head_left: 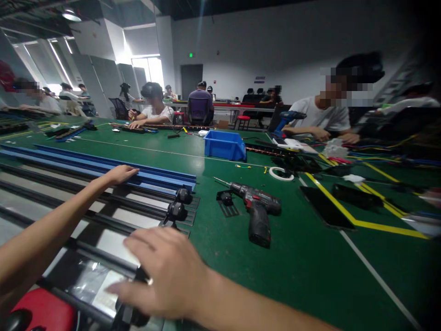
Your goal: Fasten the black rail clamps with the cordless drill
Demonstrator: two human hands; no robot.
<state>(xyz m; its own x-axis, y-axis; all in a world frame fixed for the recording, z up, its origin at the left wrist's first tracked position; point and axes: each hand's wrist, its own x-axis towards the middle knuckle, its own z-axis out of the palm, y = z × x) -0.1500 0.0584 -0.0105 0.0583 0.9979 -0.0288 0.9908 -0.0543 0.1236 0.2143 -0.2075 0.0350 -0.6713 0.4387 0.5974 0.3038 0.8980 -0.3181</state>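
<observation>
My left hand lies over the long blue rails, its fingers stretched out and pointing right. Closer to me, my right hand is over the end of the near black rails, slightly blurred. Its thumb and fingers are spread apart, with a black end fitting partly hidden beneath the hand; whether they touch is unclear. More black fittings with slotted plates sit at the rail ends. A black and red cordless drill lies on its side to the right, beside a loose black fitting.
A blue bin stands on the green table, with a white tape roll beyond it. A dark flat panel lies near yellow tape lines. A red stool is at lower left. Several people work around the table.
</observation>
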